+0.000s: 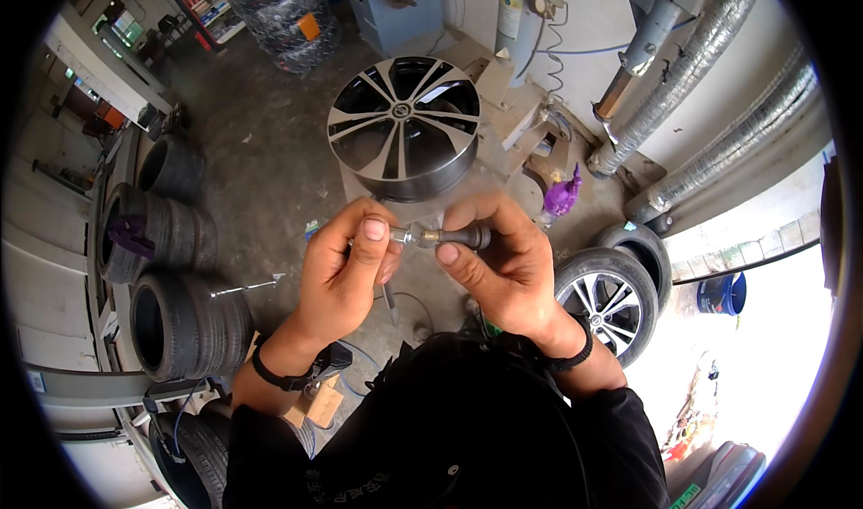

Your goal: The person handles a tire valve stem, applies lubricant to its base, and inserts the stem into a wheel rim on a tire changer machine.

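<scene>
Fingers and thumb of my left hand [346,257] are closed around a metal tool with a shiny fitting [405,237] at its end. A thin metal rod [389,302] sticks down below that hand; whether it belongs to the same tool I cannot tell. My right hand [503,271] pinches a black rubber tyre valve [469,236] with a brass-coloured stem. The valve lies level, its brass end meeting the metal fitting between my hands. Just beyond them, a bare black and silver alloy wheel rim [403,123] rests face up on a stand.
Several tyres [184,320] line the left wall, with a long metal bar [247,287] beside them. To the right are a wheel with a tyre [604,302], a purple bundle [563,193] and a blue bucket [722,293]. Silver-wrapped pipes [688,78] run along the right wall.
</scene>
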